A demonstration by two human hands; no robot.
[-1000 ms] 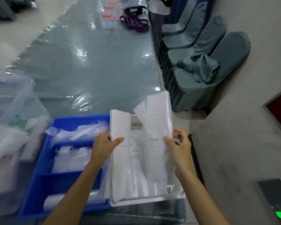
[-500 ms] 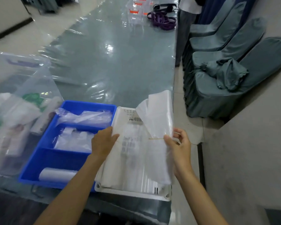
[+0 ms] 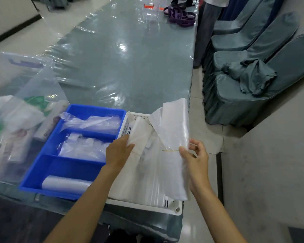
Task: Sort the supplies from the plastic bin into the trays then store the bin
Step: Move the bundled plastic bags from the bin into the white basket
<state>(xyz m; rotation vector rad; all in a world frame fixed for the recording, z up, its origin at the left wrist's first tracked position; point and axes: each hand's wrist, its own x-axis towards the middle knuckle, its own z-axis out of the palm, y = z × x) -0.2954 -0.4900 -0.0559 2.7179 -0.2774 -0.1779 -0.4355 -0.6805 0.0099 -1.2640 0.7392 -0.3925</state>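
Translucent bag bundle (image 3: 172,137) over white tray (image 3: 144,206) | left hand (image 3: 118,151) fingers clamped on it | right hand (image 3: 195,158) fingers pinching its edge

Covered grey chairs (image 3: 263,67) line the tiled floor (image 3: 207,130)

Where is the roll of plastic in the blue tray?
In the head view, the plastic roll lies in the blue tray's nearest compartment, lower left, just left of the left forearm.

head cam | looks forward-down | close over trays (image 3: 88,109) at table (image 3: 130,67) edge
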